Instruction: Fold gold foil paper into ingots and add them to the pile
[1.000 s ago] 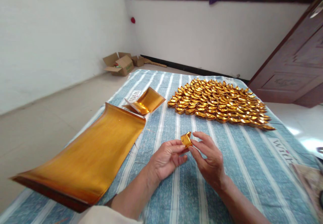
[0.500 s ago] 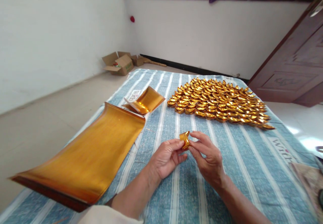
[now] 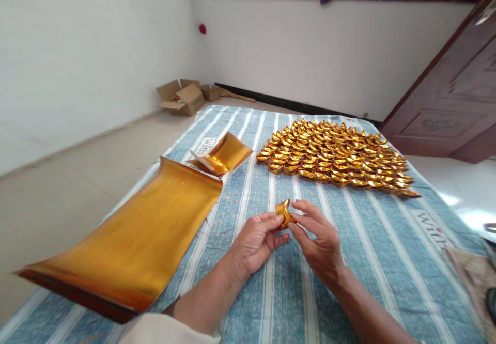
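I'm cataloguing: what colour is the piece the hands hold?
The piece is shiny gold; head view.

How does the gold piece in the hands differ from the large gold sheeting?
The piece is small, while the sheeting is far larger. The piece is folded; the sheeting lies spread out with upturned ends. The piece is held up by the left hand and right hand; no hand touches the sheeting. Both are shiny gold.

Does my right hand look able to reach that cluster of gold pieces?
Likely yes: only striped cloth lies between your right hand and the gold cluster, though it's apparently pinching the small piece your left hand holds.
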Motion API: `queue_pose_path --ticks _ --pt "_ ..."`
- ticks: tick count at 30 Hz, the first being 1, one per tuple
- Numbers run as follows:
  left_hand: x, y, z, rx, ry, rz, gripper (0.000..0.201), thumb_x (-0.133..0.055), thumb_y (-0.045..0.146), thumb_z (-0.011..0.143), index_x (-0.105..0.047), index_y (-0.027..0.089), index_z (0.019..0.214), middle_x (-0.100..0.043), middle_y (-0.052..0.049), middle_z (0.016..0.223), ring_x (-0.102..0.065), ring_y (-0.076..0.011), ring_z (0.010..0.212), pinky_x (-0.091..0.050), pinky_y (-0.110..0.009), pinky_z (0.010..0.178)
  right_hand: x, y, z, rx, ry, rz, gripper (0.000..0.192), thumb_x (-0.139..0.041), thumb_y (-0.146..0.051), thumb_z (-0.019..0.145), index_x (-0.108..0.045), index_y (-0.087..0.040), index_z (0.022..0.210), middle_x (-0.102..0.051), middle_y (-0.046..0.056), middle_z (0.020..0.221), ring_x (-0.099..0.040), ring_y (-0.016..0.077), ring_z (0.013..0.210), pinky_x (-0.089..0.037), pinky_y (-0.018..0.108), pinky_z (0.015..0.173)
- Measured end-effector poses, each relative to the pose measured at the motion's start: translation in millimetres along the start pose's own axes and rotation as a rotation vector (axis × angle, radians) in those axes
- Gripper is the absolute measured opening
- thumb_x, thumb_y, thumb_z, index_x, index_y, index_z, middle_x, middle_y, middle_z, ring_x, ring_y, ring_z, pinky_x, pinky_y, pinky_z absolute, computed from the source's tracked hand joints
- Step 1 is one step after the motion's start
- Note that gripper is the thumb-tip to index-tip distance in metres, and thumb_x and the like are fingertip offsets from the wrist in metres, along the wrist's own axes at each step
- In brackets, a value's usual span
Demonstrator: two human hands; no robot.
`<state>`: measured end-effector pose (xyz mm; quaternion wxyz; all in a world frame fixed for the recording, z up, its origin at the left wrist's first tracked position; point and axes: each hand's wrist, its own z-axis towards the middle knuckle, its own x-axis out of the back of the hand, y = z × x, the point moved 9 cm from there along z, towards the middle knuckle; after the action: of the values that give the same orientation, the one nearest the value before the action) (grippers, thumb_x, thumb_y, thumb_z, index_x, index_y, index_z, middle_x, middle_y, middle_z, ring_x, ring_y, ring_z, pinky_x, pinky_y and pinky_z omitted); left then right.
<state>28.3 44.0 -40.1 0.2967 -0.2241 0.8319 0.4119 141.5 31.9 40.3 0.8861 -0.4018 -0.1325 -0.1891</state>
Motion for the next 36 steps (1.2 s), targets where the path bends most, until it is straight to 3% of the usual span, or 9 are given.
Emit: queue_pose_path --ticks 14,18,22,25,27,32,36 --pt "0.5 -0.9 1.1 -0.024 -0.012 0.009 0.005 -0.065 0.007 0.078 -0.069 0.008 0.080 -0.067 -0.008 0.084 -0.062 -0.0128 0.072 -0.054 -0.023 0.063 1.5 6.4 -1.0 -0.061 0.022 -0.020 0.017 -0.062 -0.018 0.084 -0.072 -0.021 0.098 -0.066 0.010 0.109 -0.060 0.0234 0.106 -0.050 0.042 0.091" --pt "-3.2 2.1 -0.5 -0.035 -0.037 0.065 0.012 -0.070 0.013 0.074 -0.070 0.009 0.085 -0.067 -0.008 0.089 -0.063 -0.0143 0.079 -0.053 -0.025 0.068 1.9 10.1 3.0 -0.064 -0.045 0.004 0.016 -0.060 -0.017 0.086 -0.072 -0.022 0.096 -0.066 0.008 0.106 -0.062 0.0204 0.100 -0.052 0.037 0.087" --pt "1.3 18.6 -5.4 -0.118 0.052 0.343 0.025 -0.071 0.022 0.072 -0.069 0.010 0.094 -0.068 -0.010 0.095 -0.062 -0.0180 0.088 -0.050 -0.024 0.066 5.5 11.7 9.8 -0.011 -0.147 -0.013 0.017 -0.058 -0.019 0.088 -0.072 -0.024 0.097 -0.066 0.007 0.103 -0.062 0.0190 0.097 -0.053 0.035 0.083" --pt "8.3 41.7 -12.8 -0.270 0.214 0.643 0.029 -0.070 0.031 0.072 -0.069 0.011 0.093 -0.068 -0.008 0.086 -0.061 -0.0168 0.080 -0.044 -0.020 0.055 5.2 12.9 11.5 0.034 -0.240 -0.071 0.018 -0.055 -0.023 0.090 -0.071 -0.025 0.098 -0.064 0.007 0.101 -0.062 0.0182 0.092 -0.053 0.033 0.077" --pt "8.9 49.9 -15.3 -0.326 0.263 0.785 0.034 -0.068 0.037 0.072 -0.069 0.012 0.095 -0.066 -0.005 0.078 -0.057 -0.0145 0.070 -0.039 -0.019 0.050 0.1 12.7 9.4 0.076 -0.333 -0.137 0.021 -0.053 -0.023 0.092 -0.071 -0.026 0.100 -0.063 0.007 0.098 -0.061 0.0172 0.088 -0.052 0.030 0.072" --pt "7.2 47.4 -6.7 -0.339 0.211 1.012 0.036 -0.066 0.038 0.070 -0.070 0.013 0.095 -0.056 0.003 0.059 -0.046 -0.0102 0.052 -0.033 -0.021 0.047 -13.8 10.6 0.3 0.195 -0.518 -0.317 0.026 -0.047 -0.022 0.095 -0.071 -0.025 0.101 -0.063 0.007 0.089 -0.058 0.0161 0.079 -0.047 0.027 0.065" --pt "6.4 39.4 3.4 -0.293 0.159 1.147 0.032 -0.062 0.037 0.072 -0.071 0.013 0.093 -0.050 0.006 0.049 -0.042 -0.0094 0.044 -0.029 -0.022 0.045 -21.0 11.2 -3.8 0.187 -0.618 -0.287 0.027 -0.044 -0.020 0.095 -0.070 -0.023 0.101 -0.063 0.006 0.085 -0.058 0.0154 0.077 -0.047 0.026 0.065"
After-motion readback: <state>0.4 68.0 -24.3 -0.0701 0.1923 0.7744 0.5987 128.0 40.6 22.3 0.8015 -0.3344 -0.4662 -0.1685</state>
